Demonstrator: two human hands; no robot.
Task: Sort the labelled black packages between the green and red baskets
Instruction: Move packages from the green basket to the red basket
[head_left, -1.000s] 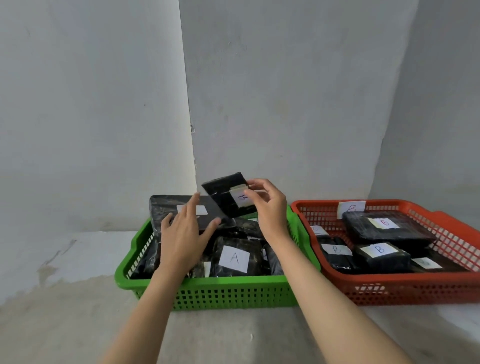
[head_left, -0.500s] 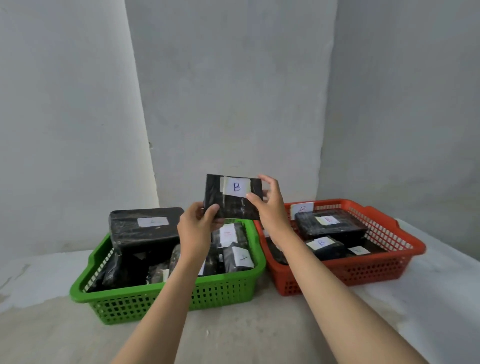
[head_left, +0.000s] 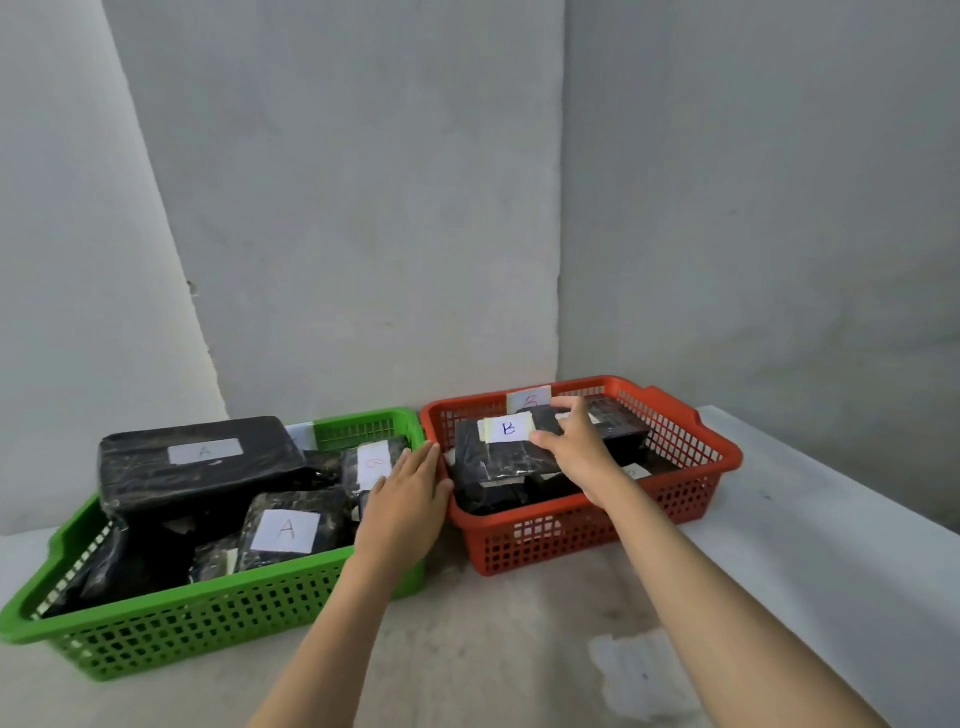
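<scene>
Package B (head_left: 498, 462) lay tilted in the red basket (head_left: 696, 467) at its left end, pinched at its right edge by the nearer right hand (head_left: 576, 449), while the left hand (head_left: 410, 493) hovered flat, fingers straight, over the green basket (head_left: 197, 634).

There is one view only, from a camera on the person's head, looking forward and down toward a corner where grey walls (head_left: 363, 208) meet. It is wide-angle (the wall edges lean and bow outward). It sits near: both forearms run in from the bottom edge, with the green basket (head_left: 208, 618) low on the left and the red basket (head_left: 691, 441) right of centre, on a pale floor (head_left: 519, 649).
</scene>
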